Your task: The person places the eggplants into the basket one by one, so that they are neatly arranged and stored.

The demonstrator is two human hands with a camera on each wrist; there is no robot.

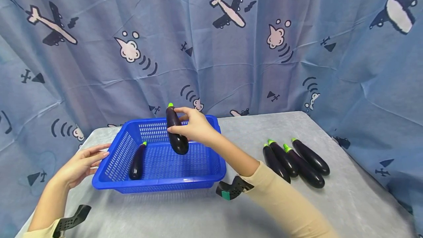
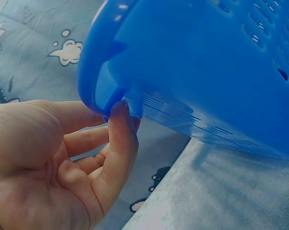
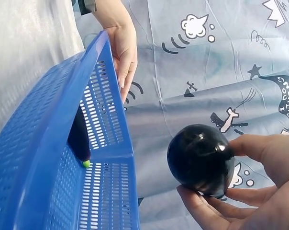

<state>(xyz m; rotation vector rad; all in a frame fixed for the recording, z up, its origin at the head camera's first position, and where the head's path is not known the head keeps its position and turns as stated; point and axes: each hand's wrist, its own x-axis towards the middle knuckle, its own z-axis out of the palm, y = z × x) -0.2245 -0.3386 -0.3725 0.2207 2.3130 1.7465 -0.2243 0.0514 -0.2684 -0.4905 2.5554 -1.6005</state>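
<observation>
A grey tabletop (image 1: 251,131) held a perforated blue plastic basket (image 1: 158,183). The left hand (image 1: 80,164), fingers extended, touched its side; the right hand (image 1: 195,126) pinched a glossy dark-purple eggplant (image 1: 178,140) above it. One eggplant (image 1: 136,163) lay inside, four eggplants (image 1: 302,165) to the right.

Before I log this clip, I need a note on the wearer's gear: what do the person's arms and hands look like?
The left hand and right hand wear no gloves. The left sleeve and right sleeve are plain cream. A curved black bracket with small dots sits at each wrist; the right bracket shows a green patch. No cables show.
</observation>
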